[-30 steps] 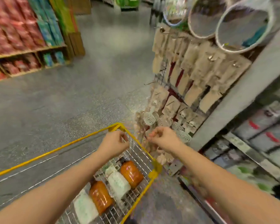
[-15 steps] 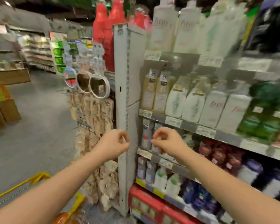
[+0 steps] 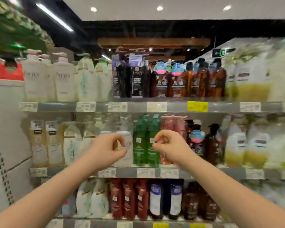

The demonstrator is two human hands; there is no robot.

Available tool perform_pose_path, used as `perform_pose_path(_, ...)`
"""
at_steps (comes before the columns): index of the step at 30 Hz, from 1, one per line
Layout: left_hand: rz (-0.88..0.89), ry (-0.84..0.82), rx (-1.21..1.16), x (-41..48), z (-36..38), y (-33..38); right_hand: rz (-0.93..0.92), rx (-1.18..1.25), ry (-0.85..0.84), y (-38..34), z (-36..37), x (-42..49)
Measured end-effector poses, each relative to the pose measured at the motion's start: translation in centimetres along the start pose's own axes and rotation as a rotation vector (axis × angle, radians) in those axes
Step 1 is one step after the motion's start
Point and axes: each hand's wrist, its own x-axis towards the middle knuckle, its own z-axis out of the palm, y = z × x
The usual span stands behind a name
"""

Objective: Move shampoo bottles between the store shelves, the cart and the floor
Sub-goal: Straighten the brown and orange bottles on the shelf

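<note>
I face store shelves packed with shampoo bottles. My left hand (image 3: 105,148) and my right hand (image 3: 171,146) are raised side by side before the middle shelf (image 3: 127,172), fingers curled, holding nothing. A white bottle (image 3: 128,145) stands just behind my left hand. Two green bottles (image 3: 139,145) show in the gap between the hands, and pink bottles (image 3: 167,124) rise behind my right hand. I cannot tell whether either hand touches a bottle. The cart is out of view.
The top shelf (image 3: 171,106) carries white, black and brown bottles (image 3: 176,83). Dark red bottles (image 3: 127,198) and blue-white ones stand on the lower shelf. A white end panel (image 3: 7,129) closes the shelving on the left. Much of the picture is blurred.
My view has swung up and right from the yellow cart and floor to the shelf front. Both hands have kept their curled pose and now hang before the middle shelf.
</note>
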Motion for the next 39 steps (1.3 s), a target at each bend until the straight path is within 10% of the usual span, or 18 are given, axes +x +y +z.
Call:
perform_pose_path(19,0.387,0.172,-0.108,24.5,2.2,12.9,-0.112,-0.209,0.47,-1.1,-23.9,13.6)
perform_pose_path(39,0.035,-0.152,-0.238,40.3,8.1,22.8,-0.008,-0.701,0.378,2.3,-32.7,24.4)
